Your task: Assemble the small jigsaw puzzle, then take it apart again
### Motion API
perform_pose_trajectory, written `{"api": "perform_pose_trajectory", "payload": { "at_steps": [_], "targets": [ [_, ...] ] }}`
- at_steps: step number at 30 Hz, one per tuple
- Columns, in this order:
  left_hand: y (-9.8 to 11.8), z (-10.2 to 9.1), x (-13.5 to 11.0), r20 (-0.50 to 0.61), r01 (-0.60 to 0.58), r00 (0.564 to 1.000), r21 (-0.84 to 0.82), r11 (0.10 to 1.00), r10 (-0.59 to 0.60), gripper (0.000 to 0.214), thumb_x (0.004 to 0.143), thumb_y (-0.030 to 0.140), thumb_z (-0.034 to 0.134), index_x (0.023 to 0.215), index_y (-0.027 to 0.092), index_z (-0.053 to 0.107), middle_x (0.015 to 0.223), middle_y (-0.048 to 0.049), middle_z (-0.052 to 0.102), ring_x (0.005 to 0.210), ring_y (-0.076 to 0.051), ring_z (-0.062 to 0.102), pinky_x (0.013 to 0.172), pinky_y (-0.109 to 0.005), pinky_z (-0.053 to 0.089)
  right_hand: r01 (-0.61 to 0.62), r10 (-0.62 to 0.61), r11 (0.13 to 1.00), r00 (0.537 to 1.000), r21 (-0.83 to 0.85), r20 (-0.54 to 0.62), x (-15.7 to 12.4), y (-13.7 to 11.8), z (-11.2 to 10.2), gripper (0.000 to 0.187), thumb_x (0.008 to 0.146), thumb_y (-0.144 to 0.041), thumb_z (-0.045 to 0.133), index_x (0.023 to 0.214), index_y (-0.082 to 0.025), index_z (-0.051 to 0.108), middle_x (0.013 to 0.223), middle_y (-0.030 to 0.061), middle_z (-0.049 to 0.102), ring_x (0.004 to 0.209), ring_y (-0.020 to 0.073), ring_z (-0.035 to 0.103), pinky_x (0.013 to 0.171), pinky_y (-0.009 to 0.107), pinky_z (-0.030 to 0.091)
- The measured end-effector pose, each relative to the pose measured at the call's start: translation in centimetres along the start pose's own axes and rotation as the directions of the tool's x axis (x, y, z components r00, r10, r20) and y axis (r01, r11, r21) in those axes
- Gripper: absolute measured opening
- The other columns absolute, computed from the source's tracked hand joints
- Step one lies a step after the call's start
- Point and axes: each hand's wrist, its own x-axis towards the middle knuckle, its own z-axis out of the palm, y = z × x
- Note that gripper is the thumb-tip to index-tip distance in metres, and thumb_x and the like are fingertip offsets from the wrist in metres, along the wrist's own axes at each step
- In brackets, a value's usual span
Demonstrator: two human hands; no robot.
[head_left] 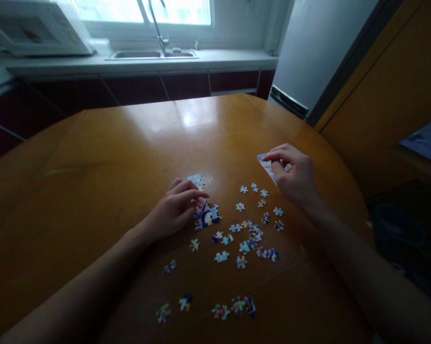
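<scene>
My left hand [177, 205] lies over the left side of a partly joined jigsaw puzzle [207, 217], its fingers stretched out and covering the puzzle's middle. A dark blue and white cartoon figure shows on the joined part. At the right, my right hand [292, 174] is over a small picture card [266, 165], thumb and forefinger closed on it; the hand hides much of the card. Between the hands lie loose jigsaw pieces, among them a pale blue piece [221, 257] and a white one [244, 189]. A denser cluster of pieces [254, 234] sits right of the joined part.
More pieces [238, 306] are scattered near the front of the round-edged wooden table [129, 143]. Beyond it stand a counter with a sink [140, 55] and a microwave [36, 28]. A fridge [319, 43] is at the back right.
</scene>
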Motion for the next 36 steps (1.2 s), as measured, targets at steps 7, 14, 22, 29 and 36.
{"api": "perform_pose_trajectory", "payload": {
  "at_steps": [7,14,22,29,36],
  "targets": [
    [0.1,0.1,-0.1,0.0,0.022,1.0,-0.022,1.0,-0.022,0.027,0.095,0.017,0.052,0.114,0.024,0.069,0.1,-0.0052,0.061,0.097,-0.021,0.049,0.086,-0.037,0.044,0.0,0.0,1.0,1.0,-0.007,0.031,-0.3,0.1,0.5,0.024,0.082,-0.009,0.054,0.079,-0.022,0.073,0.089,0.0045,0.07,0.084,0.0198,0.064,0.065,0.034,0.046],
    [0.1,0.1,-0.1,-0.011,0.039,0.999,-0.027,0.999,-0.039,0.028,0.094,0.017,0.05,0.113,0.023,0.069,0.099,-0.0054,0.061,0.097,-0.021,0.05,0.088,-0.038,0.044,0.01,-0.01,1.0,0.998,0.001,0.069,-0.7,0.0,0.8,0.023,0.083,-0.01,0.056,0.081,-0.024,0.074,0.091,0.0044,0.071,0.085,0.0209,0.065,0.067,0.036,0.047],
    [0.0,0.2,-0.1,-0.041,0.057,0.997,-0.054,0.997,-0.059,0.027,0.093,0.016,0.05,0.111,0.022,0.069,0.099,-0.0053,0.061,0.097,-0.021,0.051,0.088,-0.038,0.045,0.013,-0.014,1.0,0.995,0.009,0.103,-0.9,0.1,1.0,0.023,0.082,-0.01,0.056,0.081,-0.025,0.074,0.091,0.0047,0.07,0.088,0.0226,0.065,0.071,0.039,0.05],
    [0.3,0.1,-0.1,-0.056,0.063,0.996,-0.041,0.997,-0.065,0.027,0.091,0.015,0.048,0.107,0.021,0.069,0.095,-0.0055,0.062,0.095,-0.021,0.052,0.086,-0.038,0.046,0.038,-0.038,0.999,0.992,0.007,0.117,-1.3,0.2,1.4,0.022,0.081,-0.011,0.057,0.081,-0.025,0.074,0.092,0.0049,0.071,0.088,0.0229,0.065,0.076,0.042,0.052],
    [-0.1,0.3,-0.2,-0.08,0.064,0.995,-0.047,0.997,-0.068,0.029,0.089,0.011,0.048,0.107,0.022,0.068,0.096,-0.0051,0.062,0.096,-0.021,0.052,0.087,-0.038,0.046,0.04,-0.042,0.999,0.991,0.021,0.126,-1.4,-0.1,1.5,0.023,0.082,-0.011,0.057,0.081,-0.026,0.074,0.09,0.0046,0.07,0.088,0.0231,0.065,0.074,0.042,0.051]
  ]
}}
